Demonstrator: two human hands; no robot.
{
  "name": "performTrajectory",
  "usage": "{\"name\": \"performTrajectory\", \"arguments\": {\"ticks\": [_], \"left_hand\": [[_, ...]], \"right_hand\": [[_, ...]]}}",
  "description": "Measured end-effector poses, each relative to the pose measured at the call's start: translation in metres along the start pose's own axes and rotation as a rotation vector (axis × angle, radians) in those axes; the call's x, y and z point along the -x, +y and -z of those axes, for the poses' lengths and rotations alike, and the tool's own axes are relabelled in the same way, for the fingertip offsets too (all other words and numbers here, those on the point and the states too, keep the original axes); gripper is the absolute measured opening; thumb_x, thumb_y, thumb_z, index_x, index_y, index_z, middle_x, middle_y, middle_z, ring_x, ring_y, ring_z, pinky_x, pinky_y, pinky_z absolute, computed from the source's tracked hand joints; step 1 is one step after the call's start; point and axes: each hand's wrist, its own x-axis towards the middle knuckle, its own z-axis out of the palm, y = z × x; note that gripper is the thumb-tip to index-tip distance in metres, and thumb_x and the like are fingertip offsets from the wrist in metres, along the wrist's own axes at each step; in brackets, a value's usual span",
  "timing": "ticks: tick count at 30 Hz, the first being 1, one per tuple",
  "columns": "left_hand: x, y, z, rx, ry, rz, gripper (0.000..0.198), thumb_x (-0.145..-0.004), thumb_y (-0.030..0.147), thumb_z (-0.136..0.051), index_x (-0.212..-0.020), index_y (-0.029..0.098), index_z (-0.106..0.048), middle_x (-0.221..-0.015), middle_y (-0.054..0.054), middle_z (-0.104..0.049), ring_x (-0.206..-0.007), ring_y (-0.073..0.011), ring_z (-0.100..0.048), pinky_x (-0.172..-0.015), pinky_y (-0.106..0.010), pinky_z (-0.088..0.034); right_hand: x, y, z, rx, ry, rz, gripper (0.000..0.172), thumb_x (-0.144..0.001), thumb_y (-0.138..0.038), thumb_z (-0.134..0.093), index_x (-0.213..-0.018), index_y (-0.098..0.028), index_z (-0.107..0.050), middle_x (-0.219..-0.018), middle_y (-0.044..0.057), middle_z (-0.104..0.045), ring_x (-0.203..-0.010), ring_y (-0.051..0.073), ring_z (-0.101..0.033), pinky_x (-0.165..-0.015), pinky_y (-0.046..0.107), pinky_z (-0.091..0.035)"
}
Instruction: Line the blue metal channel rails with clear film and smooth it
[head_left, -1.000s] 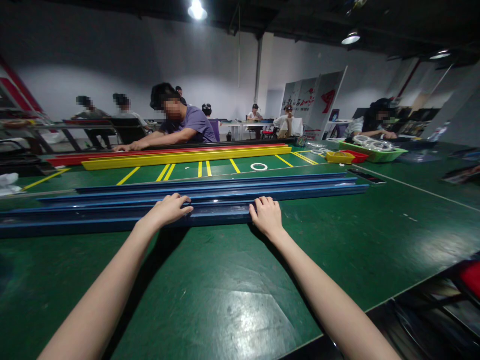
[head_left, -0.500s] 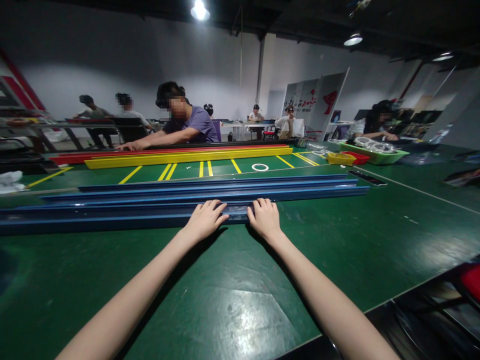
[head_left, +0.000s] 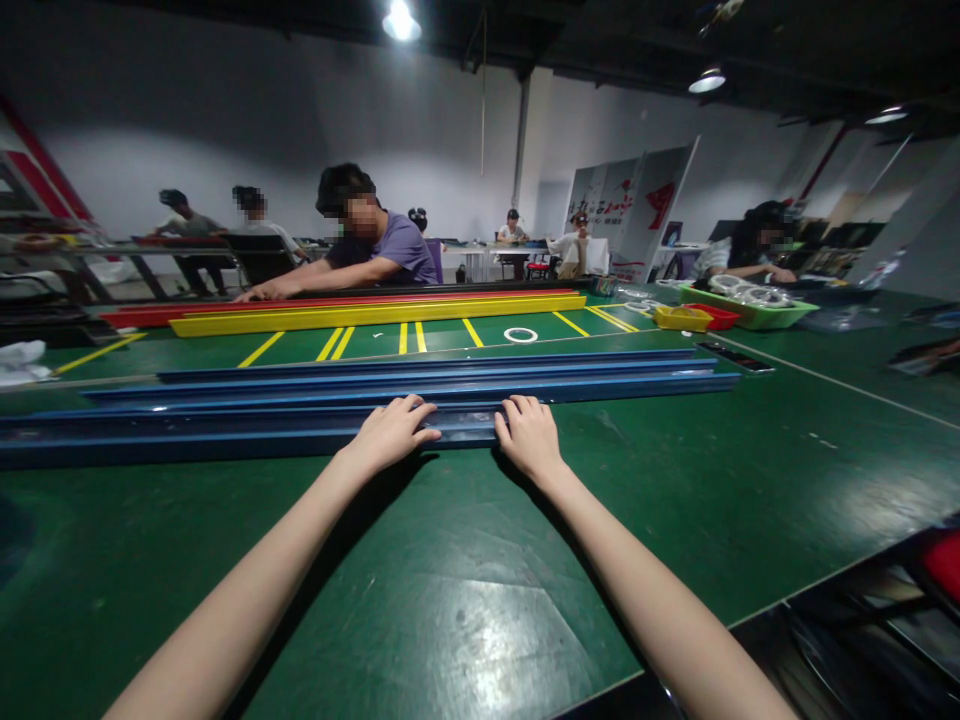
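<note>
A long blue channel strip (head_left: 225, 437) lies nearest me on the green table, running out of view on the left. My left hand (head_left: 394, 430) is closed over it, with the fingers across the far edge and the thumb along the near side. At its right end my right hand (head_left: 529, 432) grips the same strip, fingers over the top and thumb pointing inward. A short stretch of the strip shows between the two hands. Just beyond, more blue channel strips (head_left: 600, 385) lie side by side; my fingertips are close to them.
Yellow (head_left: 375, 315) and red strips lie farther back, where a co-worker in a purple shirt (head_left: 409, 250) leans over them. A white ring (head_left: 520, 335), a phone (head_left: 739, 358), a yellow tray (head_left: 682, 318) and a green basket (head_left: 772, 316) sit to the right of the yellow tape marks.
My left hand has slid a little to the left along the near blue strip, widening the gap between my hands. My right hand stays almost in place.
</note>
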Motion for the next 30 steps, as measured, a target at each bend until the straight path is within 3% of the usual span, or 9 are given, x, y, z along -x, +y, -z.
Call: {"name": "performTrajectory", "arguments": {"ticks": [6, 13, 20, 25, 30], "left_hand": [[0.001, -0.02, 0.006, 0.028, -0.091, 0.045, 0.049, -0.078, 0.049, -0.037, -0.121, 0.025, -0.039, -0.123, -0.007, -0.039, -0.108, -0.0233, -0.041, -0.084, -0.033, -0.037], [0.006, -0.042, 0.014, 0.004, -0.193, 0.165, 0.048, -0.075, 0.045, -0.041, -0.12, 0.031, -0.038, -0.125, -0.006, -0.038, -0.111, -0.0259, -0.039, -0.085, -0.04, -0.035], [0.008, -0.055, 0.02, -0.018, -0.268, 0.201, 0.047, -0.076, 0.042, -0.04, -0.121, 0.029, -0.038, -0.126, -0.008, -0.037, -0.109, -0.027, -0.04, -0.084, -0.04, -0.037], [0.002, -0.041, 0.013, -0.05, -0.101, 0.161, 0.039, -0.082, 0.04, -0.029, -0.113, 0.023, -0.048, -0.113, -0.008, -0.047, -0.102, -0.024, -0.046, -0.083, -0.037, -0.037], [-0.003, -0.014, 0.001, 0.016, 0.07, -0.019, 0.04, -0.085, 0.04, -0.027, -0.111, 0.02, -0.049, -0.113, -0.007, -0.047, -0.099, -0.0198, -0.047, -0.083, -0.031, -0.038]], "right_hand": [[-0.002, 0.007, 0.0, 0.005, 0.021, -0.061, 0.032, -0.084, -0.033, -0.03, -0.092, -0.016, -0.056, -0.096, 0.009, -0.056, -0.091, 0.019, -0.043, -0.076, 0.03, -0.027], [-0.004, 0.012, 0.0, 0.002, 0.04, -0.084, 0.032, -0.084, -0.032, -0.03, -0.093, -0.016, -0.056, -0.095, 0.008, -0.057, -0.091, 0.019, -0.043, -0.077, 0.031, -0.026], [-0.003, 0.013, 0.0, 0.028, 0.002, -0.073, 0.031, -0.084, -0.032, -0.03, -0.089, -0.016, -0.057, -0.091, 0.009, -0.058, -0.088, 0.02, -0.044, -0.073, 0.031, -0.027], [-0.001, 0.009, -0.001, 0.053, -0.006, -0.051, 0.034, -0.084, -0.035, -0.03, -0.086, -0.016, -0.057, -0.091, 0.009, -0.057, -0.089, 0.021, -0.043, -0.073, 0.032, -0.026], [0.0, 0.009, -0.001, 0.053, -0.011, -0.051, 0.034, -0.084, -0.036, -0.03, -0.088, -0.016, -0.057, -0.092, 0.01, -0.057, -0.089, 0.021, -0.043, -0.074, 0.033, -0.027]]}}
